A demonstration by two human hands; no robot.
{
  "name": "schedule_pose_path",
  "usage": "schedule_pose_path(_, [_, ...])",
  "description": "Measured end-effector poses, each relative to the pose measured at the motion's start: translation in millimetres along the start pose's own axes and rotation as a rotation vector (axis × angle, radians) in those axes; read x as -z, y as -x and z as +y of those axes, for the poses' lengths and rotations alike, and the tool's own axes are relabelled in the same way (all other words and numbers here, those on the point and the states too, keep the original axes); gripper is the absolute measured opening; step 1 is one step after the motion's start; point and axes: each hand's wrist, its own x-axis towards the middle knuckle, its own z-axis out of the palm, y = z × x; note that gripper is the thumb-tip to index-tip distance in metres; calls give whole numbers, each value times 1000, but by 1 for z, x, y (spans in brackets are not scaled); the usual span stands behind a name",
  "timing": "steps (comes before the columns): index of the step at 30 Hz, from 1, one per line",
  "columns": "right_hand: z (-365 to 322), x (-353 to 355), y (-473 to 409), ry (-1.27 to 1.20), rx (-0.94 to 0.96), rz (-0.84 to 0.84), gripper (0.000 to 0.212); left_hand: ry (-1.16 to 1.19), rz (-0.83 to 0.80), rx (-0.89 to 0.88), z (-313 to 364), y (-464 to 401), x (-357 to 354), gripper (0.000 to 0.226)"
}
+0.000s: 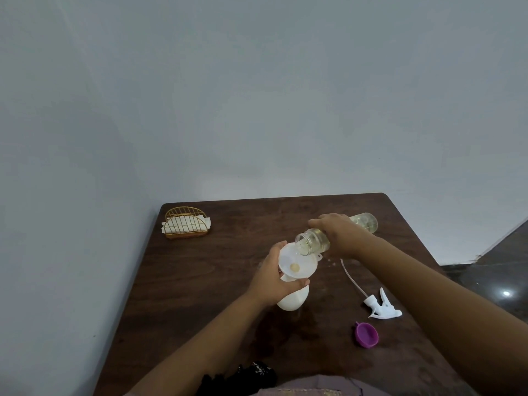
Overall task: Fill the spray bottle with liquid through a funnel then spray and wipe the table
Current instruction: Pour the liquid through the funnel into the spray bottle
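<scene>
No text, label, brand, number or sign can be read anywhere on the things in view.

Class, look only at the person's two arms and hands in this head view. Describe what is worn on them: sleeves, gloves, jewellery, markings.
Both forearms are bare to the bottom edge of the picture; no sleeve shows. The left hand and the right hand wear no gloves. No watch, bracelet or ring is visible, though the picture is too soft to rule out a thin ring. No markings show on either arm.
</scene>
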Motion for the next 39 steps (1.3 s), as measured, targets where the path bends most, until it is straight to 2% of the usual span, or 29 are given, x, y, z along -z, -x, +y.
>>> schedule_pose_path(3, [2, -2, -1, 3, 2, 20, 36, 1, -2, 3, 1, 0, 0, 99])
schedule_pose_path(11, [3, -3, 0, -1, 8, 41, 37, 6, 6, 14, 2, 2, 1, 104])
schedule_pose_path(21, [4, -4, 1, 2, 0, 42, 33, 16, 17, -9, 2, 1, -1, 83])
schedule_pose_path(39, [-1, -3, 3, 9, -25, 16, 43, 3, 3, -23, 4, 3, 2, 81])
